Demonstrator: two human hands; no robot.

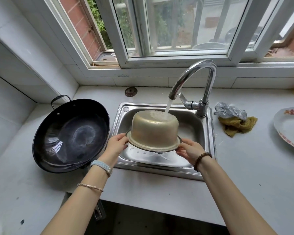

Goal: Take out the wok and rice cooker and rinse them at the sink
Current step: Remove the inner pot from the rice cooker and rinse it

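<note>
The rice cooker pot [153, 133], a dull golden metal bowl, is held upside down over the steel sink [204, 133]. Water pours from the chrome faucet [193, 77] onto its upturned bottom and splashes. My left hand [116, 145] grips the pot's rim on the left, and my right hand [190, 150] grips the rim on the right. The black wok [70, 134] rests open side up on the white counter left of the sink, tilted a little, with a loop handle at its far edge.
A silver scourer [230, 111] and a yellow-brown cloth [236, 126] lie right of the faucet. A white plate [290, 128] with a red pattern sits at the far right. A sink strainer plug [131, 91] lies behind the sink. Windows run along the back wall.
</note>
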